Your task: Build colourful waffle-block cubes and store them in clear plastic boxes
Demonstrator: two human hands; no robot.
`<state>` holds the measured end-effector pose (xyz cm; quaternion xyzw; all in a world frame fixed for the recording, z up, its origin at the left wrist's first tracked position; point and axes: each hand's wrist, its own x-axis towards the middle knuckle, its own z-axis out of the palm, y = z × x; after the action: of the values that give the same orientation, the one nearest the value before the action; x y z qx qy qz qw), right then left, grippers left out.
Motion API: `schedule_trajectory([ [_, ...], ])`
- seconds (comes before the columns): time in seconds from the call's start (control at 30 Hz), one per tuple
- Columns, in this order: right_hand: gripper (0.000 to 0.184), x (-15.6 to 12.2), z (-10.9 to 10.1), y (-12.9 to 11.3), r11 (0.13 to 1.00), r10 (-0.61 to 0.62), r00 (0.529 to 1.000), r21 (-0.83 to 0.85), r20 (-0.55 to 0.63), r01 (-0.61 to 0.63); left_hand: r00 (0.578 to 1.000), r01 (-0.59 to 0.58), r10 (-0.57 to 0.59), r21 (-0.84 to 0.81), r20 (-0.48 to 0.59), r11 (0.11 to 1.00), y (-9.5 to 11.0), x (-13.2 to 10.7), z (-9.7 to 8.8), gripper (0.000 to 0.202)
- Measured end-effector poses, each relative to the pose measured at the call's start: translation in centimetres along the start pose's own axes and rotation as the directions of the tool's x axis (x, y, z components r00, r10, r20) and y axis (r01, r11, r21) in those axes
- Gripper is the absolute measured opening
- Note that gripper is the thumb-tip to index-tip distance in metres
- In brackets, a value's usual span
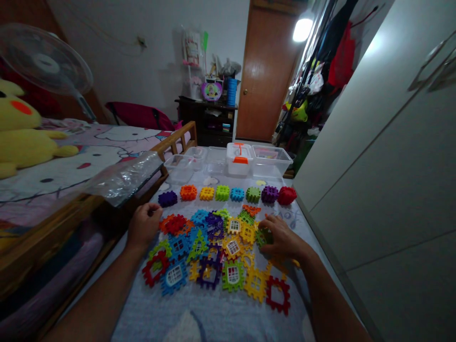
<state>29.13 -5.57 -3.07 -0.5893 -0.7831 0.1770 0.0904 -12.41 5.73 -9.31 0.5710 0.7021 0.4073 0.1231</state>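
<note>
A heap of flat interlocking plastic tiles (213, 251) in many colours lies on a pale mat (213, 318). Behind the heap runs a row of built cubes (228, 194) from purple at the left to red at the right. My left hand (143, 224) rests curled at the heap's left edge, touching an orange-red tile (174, 223). My right hand (280, 236) sits at the heap's right edge, fingers closed on a green tile (262, 236).
Clear plastic bins (270, 161) and a white box with an orange latch (239, 159) stand behind the cubes. A wooden bed frame (171, 147) with a plastic bag (124, 178) lies left. A white wardrobe (384, 156) is on the right, with a fan (42, 61) far left.
</note>
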Motion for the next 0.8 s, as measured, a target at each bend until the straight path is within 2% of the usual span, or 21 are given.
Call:
schedule_trajectory([
  [0.13,0.017,0.3,0.1,0.3,0.998,-0.02,0.998,0.051,-0.053,0.023,1.0,-0.023,0.023,0.009,0.0,1.0,-0.1,0.0,0.0,0.02],
  [0.27,0.007,0.3,-0.2,1.1,0.965,0.021,0.997,0.262,-0.075,-0.001,1.0,-0.028,0.028,0.013,0.001,1.0,0.1,0.0,-0.1,0.019],
  [0.37,0.003,0.4,0.0,1.2,0.875,0.07,0.993,0.484,-0.09,-0.018,1.0,-0.024,0.024,0.026,0.01,0.999,0.2,0.0,-0.1,0.02],
  [0.5,0.017,1.3,1.6,-0.5,0.718,0.115,0.986,0.696,-0.118,-0.001,0.999,-0.034,0.034,0.036,0.004,0.999,0.3,0.0,-0.1,0.02],
  [0.6,0.021,2.2,3.1,-2.6,0.727,0.153,0.968,0.686,-0.197,0.025,1.0,-0.025,0.025,0.025,-0.003,0.999,0.5,-0.1,-0.1,0.02],
  [0.67,0.019,2.6,3.7,-3.9,0.744,0.143,0.969,0.668,-0.202,0.029,1.0,-0.015,0.015,0.018,-0.002,1.0,0.6,-0.1,-0.2,0.019],
  [0.73,0.018,2.7,3.8,-4.7,0.746,0.095,0.977,0.664,-0.191,0.057,1.0,-0.014,0.014,0.011,0.0,1.0,0.8,-0.2,-0.3,0.019],
  [0.8,0.016,2.6,3.4,-4.7,0.772,0.056,0.966,0.624,-0.252,0.118,1.0,-0.011,0.011,0.004,-0.002,1.0,0.9,-0.2,-0.3,0.019],
])
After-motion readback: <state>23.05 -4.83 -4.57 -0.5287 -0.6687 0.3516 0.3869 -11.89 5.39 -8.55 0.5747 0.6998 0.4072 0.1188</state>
